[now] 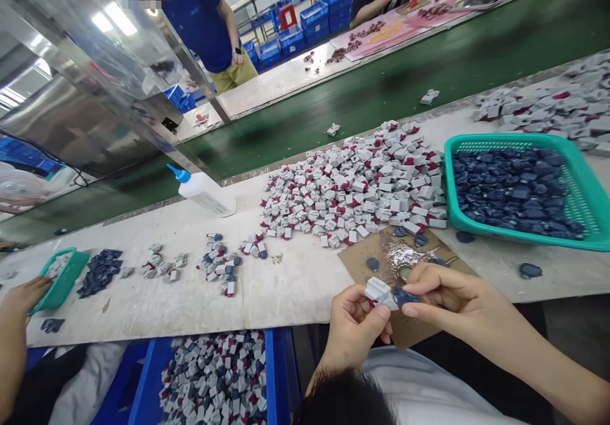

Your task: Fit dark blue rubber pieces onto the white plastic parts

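Observation:
My left hand [351,324] pinches a small light-grey and dark-red plastic part [379,291] near the table edge. Between the fingertips of my right hand [450,295] is a dark-blue plastic piece [404,296], held right against that part; whether they are joined I cannot tell. Beneath both hands lies a brown cardboard sheet [357,261] with a shiny wet-looking patch and a few loose blue pieces. A large heap of grey and red parts [352,183] is spread beyond the cardboard. To its right, a green basket [519,237] holds many dark-blue pieces.
A white bottle with a blue nozzle [204,193] stands left of the heap. A blue crate [272,374] of parts sits below the table. At far left, another person's hand [26,295] touches a small green basket [71,272]. A green conveyor belt [381,104] runs behind.

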The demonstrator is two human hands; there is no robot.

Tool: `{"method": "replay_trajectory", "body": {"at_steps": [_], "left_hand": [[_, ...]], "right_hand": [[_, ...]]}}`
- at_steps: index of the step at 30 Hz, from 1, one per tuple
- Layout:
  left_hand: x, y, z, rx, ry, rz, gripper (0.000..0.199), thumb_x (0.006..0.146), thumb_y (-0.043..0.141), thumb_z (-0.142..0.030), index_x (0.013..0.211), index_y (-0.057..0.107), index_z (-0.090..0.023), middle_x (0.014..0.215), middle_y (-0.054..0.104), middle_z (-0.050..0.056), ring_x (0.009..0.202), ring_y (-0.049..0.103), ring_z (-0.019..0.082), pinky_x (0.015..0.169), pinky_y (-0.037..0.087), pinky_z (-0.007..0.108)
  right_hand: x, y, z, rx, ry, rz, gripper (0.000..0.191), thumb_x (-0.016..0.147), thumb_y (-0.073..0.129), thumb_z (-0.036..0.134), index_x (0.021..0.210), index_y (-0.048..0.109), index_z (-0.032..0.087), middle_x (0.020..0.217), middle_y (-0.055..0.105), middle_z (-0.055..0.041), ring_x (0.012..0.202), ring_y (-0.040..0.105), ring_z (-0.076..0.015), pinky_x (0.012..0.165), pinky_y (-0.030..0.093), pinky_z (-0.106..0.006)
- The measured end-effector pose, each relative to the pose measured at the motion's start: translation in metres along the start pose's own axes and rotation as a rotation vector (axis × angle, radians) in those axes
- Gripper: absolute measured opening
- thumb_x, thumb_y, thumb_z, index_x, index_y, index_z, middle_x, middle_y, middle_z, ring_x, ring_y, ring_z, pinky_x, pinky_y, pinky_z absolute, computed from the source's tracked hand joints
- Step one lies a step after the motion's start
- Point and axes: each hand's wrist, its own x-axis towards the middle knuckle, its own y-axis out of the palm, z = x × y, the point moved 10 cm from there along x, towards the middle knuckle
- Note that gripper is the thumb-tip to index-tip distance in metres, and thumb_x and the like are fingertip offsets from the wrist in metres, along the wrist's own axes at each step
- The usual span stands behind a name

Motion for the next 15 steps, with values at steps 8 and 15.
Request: {"method": "replay_trajectory", "body": {"at_steps": [8, 15], "left_hand": [[-0.005, 0.004, 0.001, 0.065, -0.098, 0.086, 0.051, 0.070, 0.080, -0.057, 0.074, 0.056, -0.012, 0.049, 0.052, -0.004, 0.037, 0.043, 0.003, 0.035, 0.038, 0.014], [-0.010, 0.006, 0.002, 0.122, -0.218, 0.143, 0.057, 0.066, 0.079, -0.064, 0.073, 0.056, -0.012, 0.052, 0.052, -0.003, 0.040, 0.045, 0.005, 0.034, 0.038, 0.015]], "right_hand": [[-0.001, 0.008, 0.026, -0.242, -0.097, 0.134, 0.035, 0.076, 0.074, 0.049, 0.066, 0.062, 0.018, 0.051, 0.053, 0.0012, 0.044, 0.047, -0.0097, 0.041, 0.037, -0.020], [-0.007, 0.016, 0.018, -0.346, -0.163, 0.296, 0.030, 0.084, 0.069, 0.045, 0.073, 0.059, 0.019, 0.058, 0.059, 0.0015, 0.046, 0.049, -0.0085, 0.043, 0.037, -0.019]]}}
